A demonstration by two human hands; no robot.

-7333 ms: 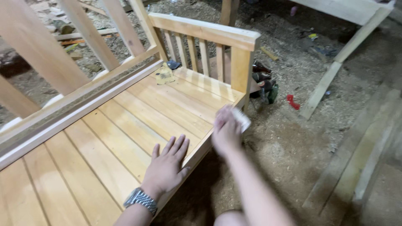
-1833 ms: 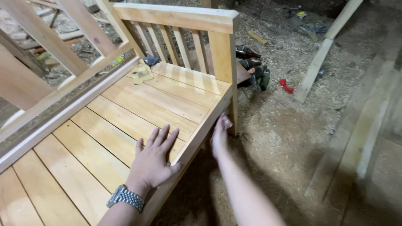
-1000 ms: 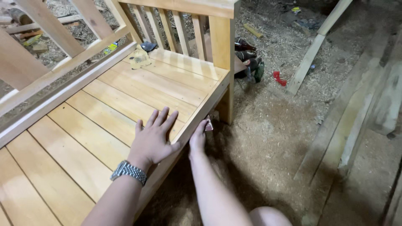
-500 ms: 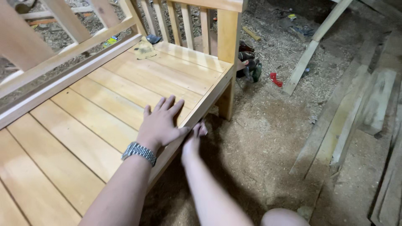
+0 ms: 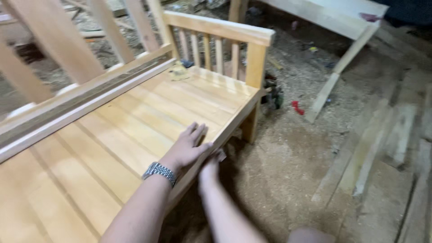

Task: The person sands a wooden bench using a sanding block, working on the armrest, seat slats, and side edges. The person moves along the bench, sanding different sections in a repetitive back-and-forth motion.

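Observation:
A pale wooden bench with a slatted seat (image 5: 135,130) fills the left of the view. Its armrest (image 5: 220,27) stands on spindles at the far end. My left hand (image 5: 189,146) lies flat on the seat by the front edge, fingers together, with a metal watch (image 5: 158,171) on the wrist. My right hand (image 5: 210,167) is just below it, pressed against the seat's front rail (image 5: 234,123). A small pale sheet (image 5: 221,155) shows at its fingertips, mostly hidden by the fingers.
A small yellowish object (image 5: 177,72) lies in the seat's far corner. Dark tools (image 5: 274,94) and a red bit (image 5: 297,107) lie on the sawdust floor past the bench leg. Loose planks (image 5: 330,83) and stacked boards (image 5: 396,135) sit to the right.
My right hand has slid along the front rail from the armrest post toward me, and my left hand has stayed flat on the seat. The view has swung back up toward the armrest.

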